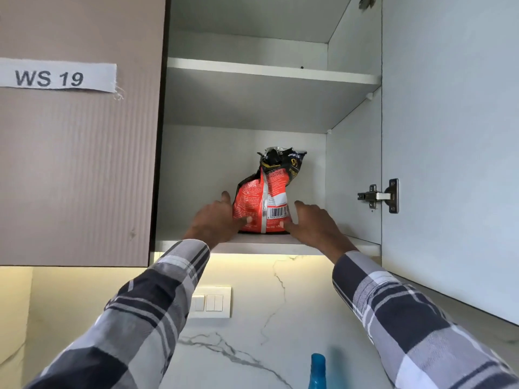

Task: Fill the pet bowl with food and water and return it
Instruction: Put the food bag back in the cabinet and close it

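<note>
A red and black pet food bag [264, 200] stands upright on the lower shelf [261, 245] of an open wall cabinet, its top crumpled. My left hand [216, 220] is at the bag's left side, thumb lying on its front and fingers stretched up along the edge. On the bag's right side is my right hand [311, 223], thumb touching the lower right corner and fingers straight. Both hands touch the bag between them. No pet bowl is in view.
The upper shelf [272, 71] holds nothing visible. The open cabinet door [449, 164] swings out at the right with its hinge [379, 196]. The neighbouring door [78, 164] at left is closed, labelled WS 19. Below are a switch panel [210, 301] and a blue bottle top [317, 372].
</note>
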